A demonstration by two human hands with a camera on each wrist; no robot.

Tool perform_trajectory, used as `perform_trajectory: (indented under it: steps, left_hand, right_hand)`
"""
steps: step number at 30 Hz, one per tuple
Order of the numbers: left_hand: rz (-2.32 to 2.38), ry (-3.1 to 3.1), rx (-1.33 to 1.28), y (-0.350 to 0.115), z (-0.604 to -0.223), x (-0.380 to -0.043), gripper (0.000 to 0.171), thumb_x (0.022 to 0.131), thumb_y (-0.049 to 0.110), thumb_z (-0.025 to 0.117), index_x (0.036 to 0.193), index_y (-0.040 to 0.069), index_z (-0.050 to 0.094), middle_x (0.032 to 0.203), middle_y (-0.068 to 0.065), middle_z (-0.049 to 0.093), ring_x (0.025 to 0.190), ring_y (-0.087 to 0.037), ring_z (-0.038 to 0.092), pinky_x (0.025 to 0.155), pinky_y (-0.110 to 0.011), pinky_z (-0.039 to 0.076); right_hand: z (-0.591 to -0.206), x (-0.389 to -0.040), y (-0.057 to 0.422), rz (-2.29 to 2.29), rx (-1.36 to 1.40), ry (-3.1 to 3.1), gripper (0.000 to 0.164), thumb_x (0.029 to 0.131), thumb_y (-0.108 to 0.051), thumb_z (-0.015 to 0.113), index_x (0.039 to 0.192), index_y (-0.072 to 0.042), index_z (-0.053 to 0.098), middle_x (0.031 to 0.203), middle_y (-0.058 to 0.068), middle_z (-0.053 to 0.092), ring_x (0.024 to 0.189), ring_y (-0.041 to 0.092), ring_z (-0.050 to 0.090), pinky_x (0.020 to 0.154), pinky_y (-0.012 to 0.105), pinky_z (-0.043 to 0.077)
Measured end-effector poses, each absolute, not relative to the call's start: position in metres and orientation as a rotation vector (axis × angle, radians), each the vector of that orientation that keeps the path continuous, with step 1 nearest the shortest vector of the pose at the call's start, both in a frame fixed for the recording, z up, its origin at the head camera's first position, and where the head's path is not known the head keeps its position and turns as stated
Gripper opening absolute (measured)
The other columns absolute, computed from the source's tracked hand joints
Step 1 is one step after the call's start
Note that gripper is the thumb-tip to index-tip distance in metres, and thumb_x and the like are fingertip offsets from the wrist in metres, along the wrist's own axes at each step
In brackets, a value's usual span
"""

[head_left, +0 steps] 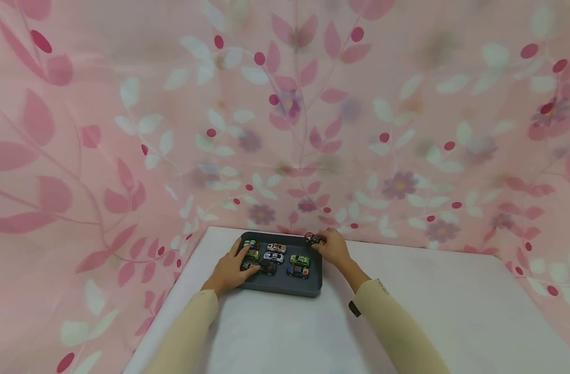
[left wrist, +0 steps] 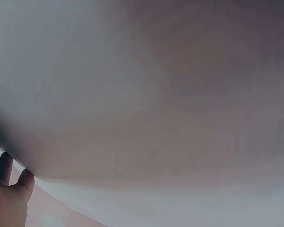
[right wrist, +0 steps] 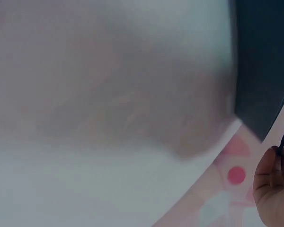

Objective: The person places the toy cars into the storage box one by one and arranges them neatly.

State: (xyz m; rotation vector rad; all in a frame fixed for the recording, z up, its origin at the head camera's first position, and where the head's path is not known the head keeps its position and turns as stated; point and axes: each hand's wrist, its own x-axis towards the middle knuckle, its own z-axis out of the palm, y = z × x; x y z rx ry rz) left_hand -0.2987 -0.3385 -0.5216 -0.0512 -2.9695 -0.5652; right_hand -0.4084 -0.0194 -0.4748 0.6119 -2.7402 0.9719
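A dark grey tray holds several small toy cars. My right hand pinches a dark toy car with red on it above the tray's far right corner. In the right wrist view, part of that hand and the car show at the right edge. Along the tray's left side lies my left hand, fingers spread over the rim, thumb reaching in beside a black car. A white car, a green car and a blue car sit inside. Only some left fingers show in the left wrist view.
The tray stands on a white-covered table, near its far left corner. A pink floral curtain hangs behind and along the left side. A small black object sits at the right sleeve.
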Motion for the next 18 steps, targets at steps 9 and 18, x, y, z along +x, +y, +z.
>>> perform_trajectory:
  steps: [9, 18]
  left_hand:
    - [-0.515, -2.963, -0.059, -0.334, -0.526, -0.299, 0.089, 0.086, 0.074, 0.055, 0.155, 0.020, 0.036, 0.166, -0.014, 0.014, 0.133, -0.047, 0.046, 0.107, -0.062, 0.038]
    - [-0.512, -2.951, -0.046, -0.334, -0.525, -0.297, 0.086, 0.087, 0.072, 0.055, 0.154, 0.021, 0.038, 0.166, -0.014, 0.015, 0.134, -0.046, 0.046, 0.108, -0.061, 0.038]
  right_hand:
    - [-0.480, -0.406, -0.044, 0.732, 0.767, -2.860, 0.034, 0.083, -0.022, 0.080, 0.114, -0.009, 0.076, 0.108, 0.010, 0.069, 0.100, 0.025, 0.061, 0.088, 0.044, 0.054]
    - [-0.482, -0.412, -0.055, 0.560, 0.797, -2.955, 0.033, 0.085, -0.022, 0.079, 0.115, -0.009, 0.075, 0.113, 0.010, 0.071, 0.102, 0.026, 0.065, 0.089, 0.047, 0.055]
